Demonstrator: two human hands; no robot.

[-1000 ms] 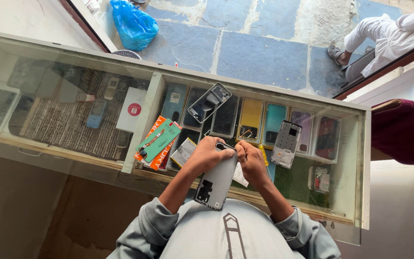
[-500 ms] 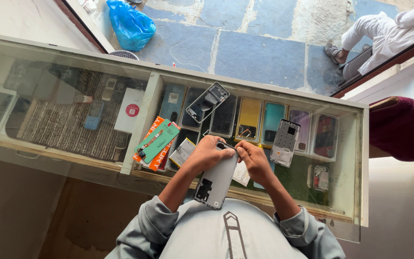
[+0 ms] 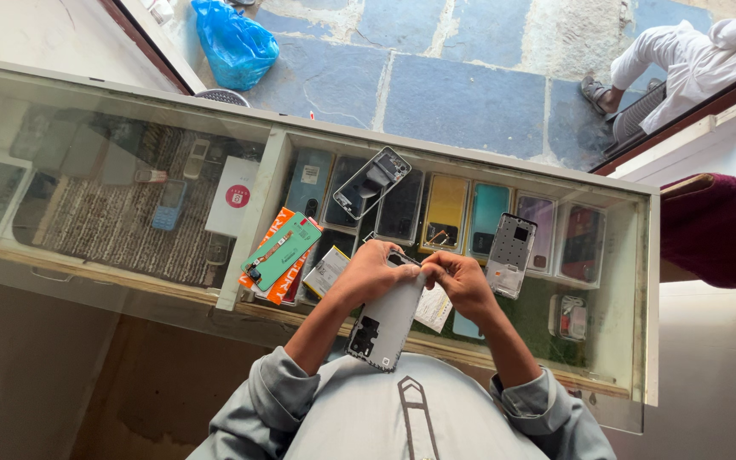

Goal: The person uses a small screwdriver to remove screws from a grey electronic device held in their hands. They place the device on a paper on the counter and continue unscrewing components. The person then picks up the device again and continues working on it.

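Both hands, left hand [image 3: 374,273] and right hand [image 3: 462,281], clamp a grey phone frame [image 3: 387,319] at lower centre above the glass counter [image 3: 129,281].

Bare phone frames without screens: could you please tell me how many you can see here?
3: one grey phone frame held in both hands, one lying on the counter glass behind, one beside the right hand. Others may be hidden.

A glass-topped display counter [image 3: 129,102] is seen in daylight; beyond it, a blue-grey stone-slab floor [image 3: 470,94] is laid.
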